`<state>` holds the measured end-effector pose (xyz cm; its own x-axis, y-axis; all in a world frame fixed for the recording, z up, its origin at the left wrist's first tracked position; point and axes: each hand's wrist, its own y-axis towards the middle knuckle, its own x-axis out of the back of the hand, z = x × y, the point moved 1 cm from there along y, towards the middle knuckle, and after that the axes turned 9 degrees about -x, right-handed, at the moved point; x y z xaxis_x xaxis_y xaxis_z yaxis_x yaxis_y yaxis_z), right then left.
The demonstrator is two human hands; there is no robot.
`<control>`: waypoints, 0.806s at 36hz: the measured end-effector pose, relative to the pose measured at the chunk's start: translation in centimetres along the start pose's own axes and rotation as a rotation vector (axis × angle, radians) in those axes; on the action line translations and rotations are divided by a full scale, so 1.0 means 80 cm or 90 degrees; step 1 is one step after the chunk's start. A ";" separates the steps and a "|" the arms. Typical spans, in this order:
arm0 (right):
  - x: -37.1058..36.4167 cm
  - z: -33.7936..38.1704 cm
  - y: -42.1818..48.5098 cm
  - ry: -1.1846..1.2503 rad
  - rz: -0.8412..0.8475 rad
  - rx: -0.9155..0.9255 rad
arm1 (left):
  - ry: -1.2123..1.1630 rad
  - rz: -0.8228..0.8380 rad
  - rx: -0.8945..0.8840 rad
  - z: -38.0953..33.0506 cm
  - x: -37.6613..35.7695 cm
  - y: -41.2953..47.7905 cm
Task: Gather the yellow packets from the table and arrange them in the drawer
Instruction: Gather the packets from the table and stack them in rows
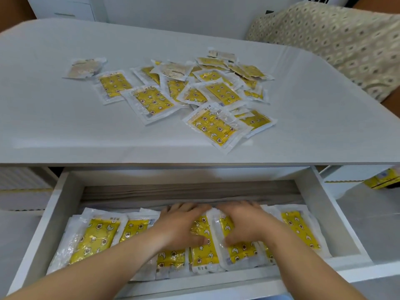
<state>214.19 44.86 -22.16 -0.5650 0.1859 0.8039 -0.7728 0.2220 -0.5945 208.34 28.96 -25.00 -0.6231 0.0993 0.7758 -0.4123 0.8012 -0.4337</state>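
In the head view, your left hand (180, 224) and right hand (245, 224) reach palm-down into the open drawer (65, 204). Each clamps the middle yellow packets (203, 252) between fingers hooked over the far edge and thumb. More loose packets (151, 100) lie heaped on the table (54, 126).

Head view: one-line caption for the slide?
Left hand and right hand grip yellow packets in the open drawer; a loose pile lies on the table.
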 end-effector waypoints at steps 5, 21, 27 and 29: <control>0.003 -0.002 -0.002 -0.064 -0.024 -0.083 | 0.030 0.016 0.036 -0.001 0.001 -0.002; 0.010 0.004 -0.012 0.083 -0.093 -0.024 | 0.101 -0.132 0.033 -0.013 0.030 -0.018; 0.067 0.017 -0.038 0.365 -0.258 0.036 | 0.049 -0.438 -0.098 -0.029 0.094 -0.050; 0.087 0.018 -0.046 0.429 -0.325 0.064 | 0.059 -0.543 -0.145 -0.032 0.117 -0.054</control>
<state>212.68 43.98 -14.39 0.1287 0.6231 0.7715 -0.9260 0.3540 -0.1315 206.02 27.96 -14.70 -0.1036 -0.5457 0.8315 -0.5629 0.7215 0.4034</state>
